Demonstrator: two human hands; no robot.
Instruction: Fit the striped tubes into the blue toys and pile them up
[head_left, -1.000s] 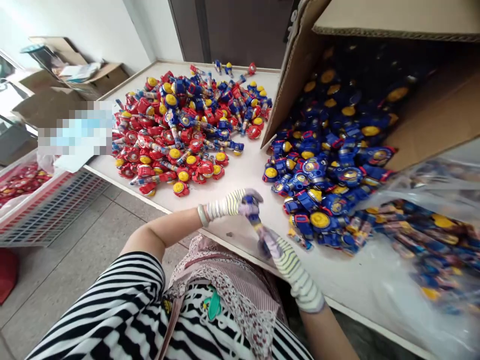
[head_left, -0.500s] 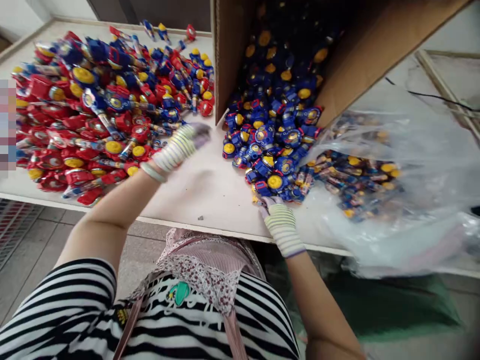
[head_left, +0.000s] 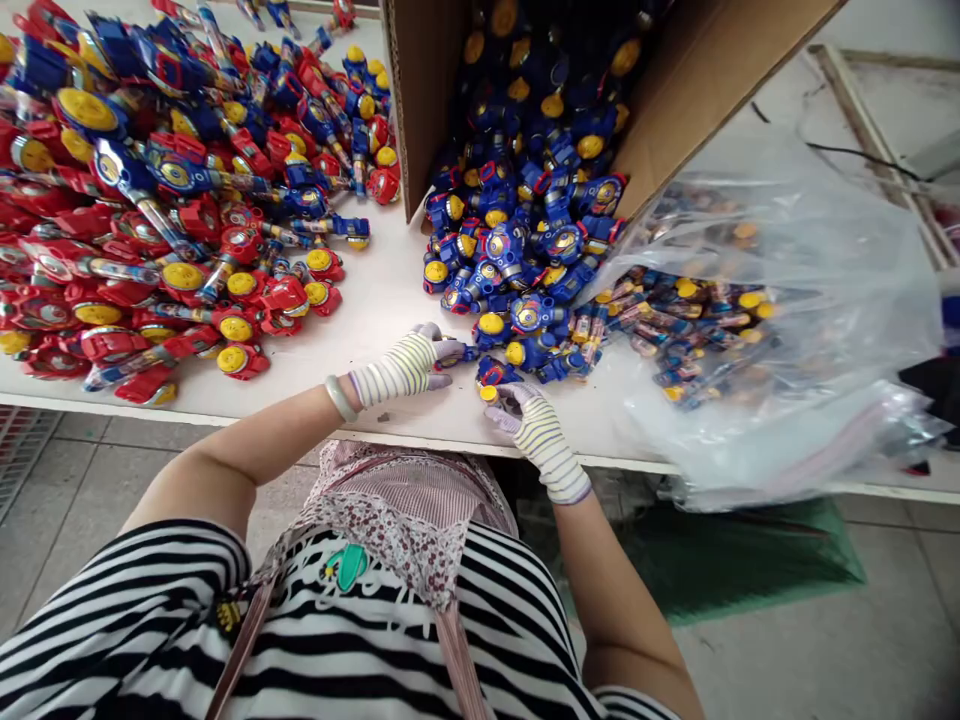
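Note:
My left hand, in a striped glove, is over the white table with thumb and fingers apart. Its fingertips are beside a small blue toy piece; whether they touch it I cannot tell. My right hand, gloved alike, has thumb and fingers closed around a small yellow-capped tube. A blue-and-red toy head lies directly behind that tube, perhaps joined to it. Past my right fingers spreads a pile of blue toys with yellow discs, spilling from a cardboard box.
Red and blue toys with printed tubes are heaped at the left. A clear plastic bag at the right holds several printed tubes. The table's front edge runs close to my body, with a green sheet below.
My left hand has moved right and nearer, from the heap's edge towards my right hand. More red toys lie at the heap's right edge. The whole view has shifted.

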